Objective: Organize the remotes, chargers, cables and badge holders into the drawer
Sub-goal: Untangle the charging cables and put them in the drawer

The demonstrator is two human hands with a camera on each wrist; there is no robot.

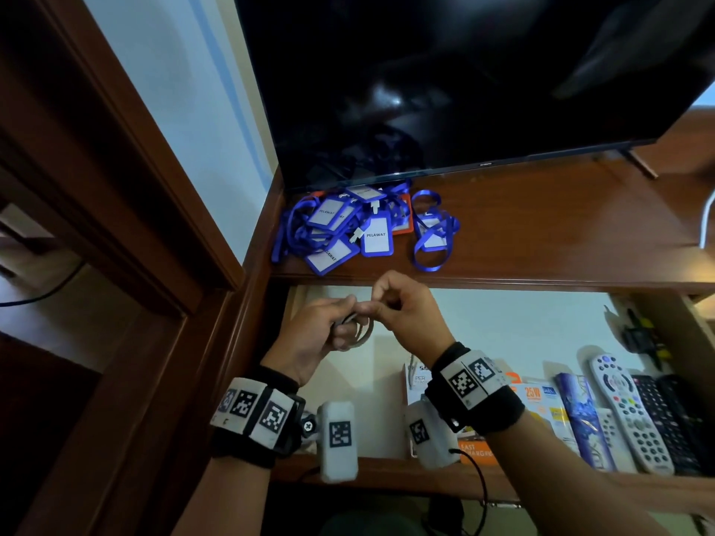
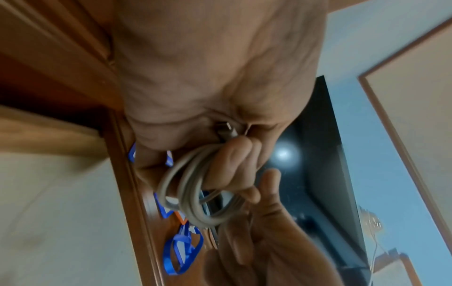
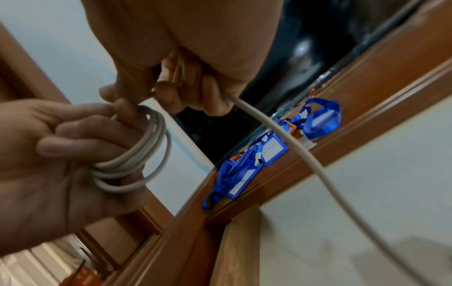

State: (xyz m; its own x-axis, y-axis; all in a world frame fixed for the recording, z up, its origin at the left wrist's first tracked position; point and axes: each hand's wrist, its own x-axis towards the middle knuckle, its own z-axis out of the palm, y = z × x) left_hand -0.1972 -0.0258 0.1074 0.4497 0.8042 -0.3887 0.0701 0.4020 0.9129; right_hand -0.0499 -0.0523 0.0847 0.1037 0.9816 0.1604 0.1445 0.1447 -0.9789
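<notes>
A grey cable [image 1: 358,330] is coiled in loops around the fingers of my left hand [image 1: 329,326], which grips the coil [image 3: 137,154] above the open drawer [image 1: 522,326]. My right hand [image 1: 402,307] pinches the cable's free strand [image 3: 281,131] right beside the left fingertips; the strand trails down past the wrist. In the left wrist view the coil [image 2: 193,189] and a plug end [image 2: 227,128] sit in the curled fingers. Blue badge holders [image 1: 348,226] with lanyards lie heaped on the wooden top under the TV. Remotes [image 1: 626,408] lie in the drawer's right part.
Charger boxes [image 1: 537,408] stand in the drawer next to the remotes. The black TV [image 1: 464,79] stands on the wooden cabinet top [image 1: 541,210]. A loose blue lanyard [image 1: 429,230] lies right of the badge heap. A brown door frame [image 1: 135,187] runs along the left.
</notes>
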